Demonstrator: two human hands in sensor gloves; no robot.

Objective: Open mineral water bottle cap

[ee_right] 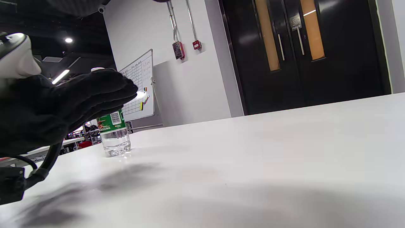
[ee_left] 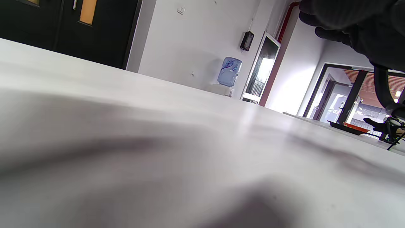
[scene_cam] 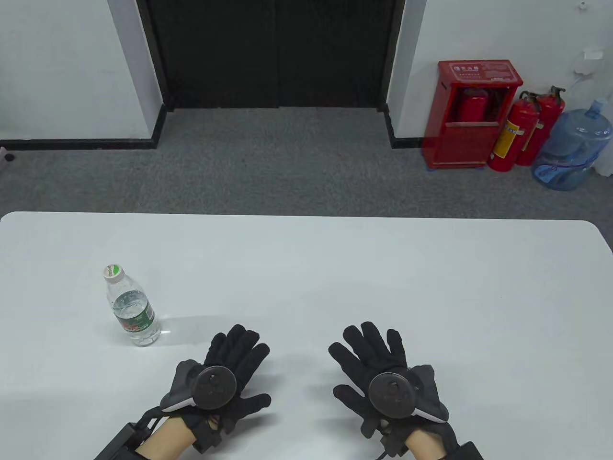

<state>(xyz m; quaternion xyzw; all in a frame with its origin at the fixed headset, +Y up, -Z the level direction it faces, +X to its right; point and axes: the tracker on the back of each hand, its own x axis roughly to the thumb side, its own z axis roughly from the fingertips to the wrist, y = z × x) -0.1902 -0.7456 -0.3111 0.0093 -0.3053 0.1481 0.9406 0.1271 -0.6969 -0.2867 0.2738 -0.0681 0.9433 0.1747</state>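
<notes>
A small clear water bottle [scene_cam: 135, 314] with a green label stands upright on the white table [scene_cam: 335, 268] at the left, its white and green cap [scene_cam: 113, 271] on. My left hand [scene_cam: 242, 366] is open with fingers spread above the table, right of and nearer than the bottle, not touching it. My right hand [scene_cam: 359, 364] is open and spread, further right. The right wrist view shows the left hand [ee_right: 63, 104] in front of the bottle [ee_right: 114, 139]. The left wrist view shows only the right hand [ee_left: 354, 22] at the top right, not the bottle.
On the grey carpet beyond the table's far edge stand a red extinguisher cabinet [scene_cam: 471, 112], two fire extinguishers [scene_cam: 522, 132] and a blue water jug [scene_cam: 572, 146]. Black double doors [scene_cam: 273, 52] are at the back.
</notes>
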